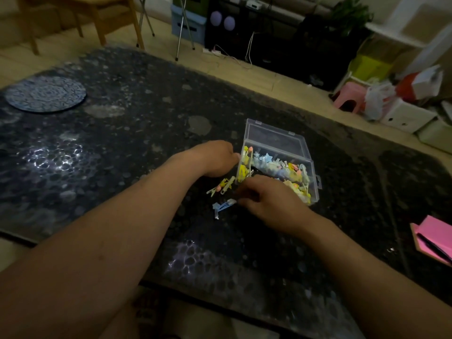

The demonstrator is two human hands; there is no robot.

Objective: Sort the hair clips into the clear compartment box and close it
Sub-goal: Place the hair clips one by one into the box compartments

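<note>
The clear compartment box (315, 172) sits on the dark patterned table (122, 143) with its lid (274, 137) open and tipped back. Several yellow, blue and orange hair clips fill it. My left hand (215, 157) rests against the box's left end, fingers curled toward the wall. My right hand (266, 196) is at the box's near left corner, fingers curled down over the table; what they hold is hidden. Loose yellow and orange clips (223, 185) lie just left of the box. A blue clip (223, 206) lies at my right fingertips.
A round blue patterned mat (45, 94) lies at the table's far left. A pink notebook with a pen (433, 238) sits at the right edge. Beyond the table are a wooden chair (80, 11), a pink stool (349, 97), storage boxes and bags.
</note>
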